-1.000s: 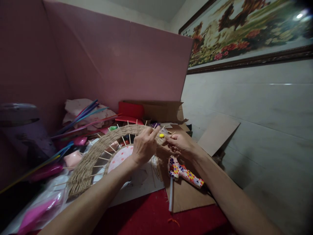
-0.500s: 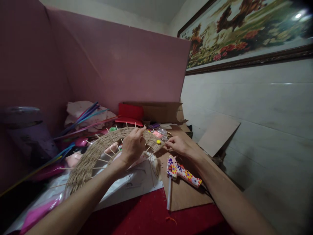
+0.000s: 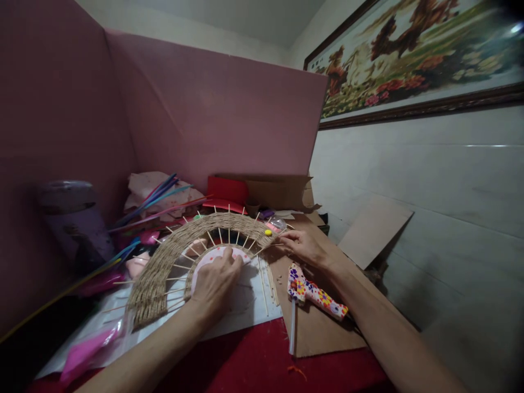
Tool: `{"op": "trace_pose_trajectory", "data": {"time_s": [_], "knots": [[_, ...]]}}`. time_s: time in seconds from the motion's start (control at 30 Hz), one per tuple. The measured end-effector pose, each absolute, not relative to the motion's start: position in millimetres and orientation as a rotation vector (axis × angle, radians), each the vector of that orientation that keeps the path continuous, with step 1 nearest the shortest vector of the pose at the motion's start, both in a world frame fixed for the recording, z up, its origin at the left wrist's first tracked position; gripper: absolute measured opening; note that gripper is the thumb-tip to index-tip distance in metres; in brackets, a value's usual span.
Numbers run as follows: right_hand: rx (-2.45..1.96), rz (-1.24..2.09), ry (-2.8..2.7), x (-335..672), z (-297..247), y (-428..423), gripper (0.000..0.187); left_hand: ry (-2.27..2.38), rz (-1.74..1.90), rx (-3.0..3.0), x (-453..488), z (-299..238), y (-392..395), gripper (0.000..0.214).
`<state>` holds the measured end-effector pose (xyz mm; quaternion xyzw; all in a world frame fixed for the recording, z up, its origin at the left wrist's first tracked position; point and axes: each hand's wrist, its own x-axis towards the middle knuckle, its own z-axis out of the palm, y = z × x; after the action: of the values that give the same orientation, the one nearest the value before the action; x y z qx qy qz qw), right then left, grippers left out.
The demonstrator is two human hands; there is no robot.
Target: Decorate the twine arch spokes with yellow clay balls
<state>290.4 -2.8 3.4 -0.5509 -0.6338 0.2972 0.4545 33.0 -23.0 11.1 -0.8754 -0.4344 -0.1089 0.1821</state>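
brown twine fan [image 3: 155, 273], left of the glue gun [image 3: 316, 295]: broad band seems woven, inner sticks [image 3: 180, 266] left bare.
the left hand [image 3: 216, 275] rests on its centre, fingers loosely spread; the right hand [image 3: 303, 245], just beyond the glue gun, pinches its end.

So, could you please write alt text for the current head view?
A left hand rests on the dotted center of an arched twine weaving; the right hand pinches its right end. A floral glue gun lies on cardboard.

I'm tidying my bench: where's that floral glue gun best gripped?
Probably by its handle, from the right: the glue gun appears to lie on its side on the cardboard, handle angled rightward, away from the clear stick.
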Motion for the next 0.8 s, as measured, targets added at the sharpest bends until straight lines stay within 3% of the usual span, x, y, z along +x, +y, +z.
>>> {"op": "trace_pose_trajectory", "data": {"time_s": [0.2, 0.5, 0.67, 0.8], "knots": [[-1.309, 0.452, -1.846, 288.0, 7.7, -8.2, 0.030, -1.255, -0.251, -2.431, 29.7, 9.9, -12.9, 0.033], [-1.548, 0.065, -1.679, 303.0, -7.1, 0.1, 0.030, -1.202, -0.372, -2.367, 23.6, 2.9, -8.0, 0.027], [-1.574, -0.044, -1.641, 303.8, -4.5, -3.1, 0.033, -1.070, -0.697, -2.376, 20.2, -2.2, -8.0, 0.022], [-1.598, -0.024, -1.582, 304.4, -4.1, -3.5, 0.039, -1.036, -1.074, -2.498, 21.0, -9.9, -6.5, 0.035]]}}
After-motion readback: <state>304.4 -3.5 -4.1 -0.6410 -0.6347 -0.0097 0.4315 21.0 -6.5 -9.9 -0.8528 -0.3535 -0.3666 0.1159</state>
